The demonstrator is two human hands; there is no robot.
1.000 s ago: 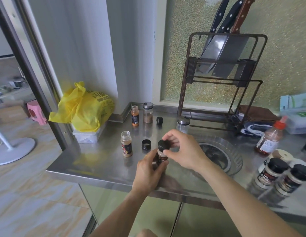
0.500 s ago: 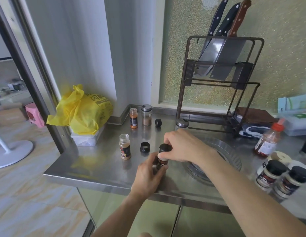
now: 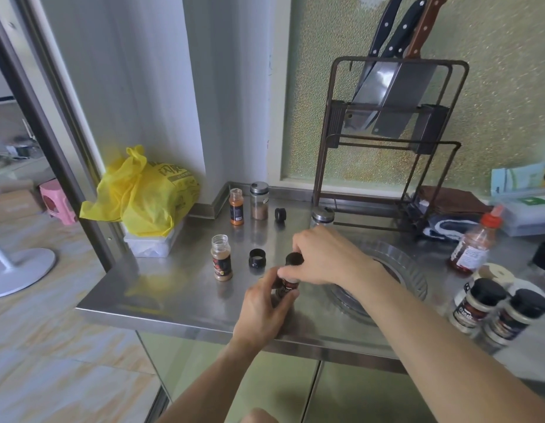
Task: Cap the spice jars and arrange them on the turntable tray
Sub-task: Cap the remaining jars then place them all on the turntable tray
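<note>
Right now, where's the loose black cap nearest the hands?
Head view: the loose black cap stands on the steel counter, between the uncapped spice jar and the right hand.

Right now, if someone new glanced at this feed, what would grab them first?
Probably both hands at the counter's front: the left hand grips a small spice jar while the right hand holds its black cap. Next, the knife rack at the back wall and the yellow bag at the left.
</note>
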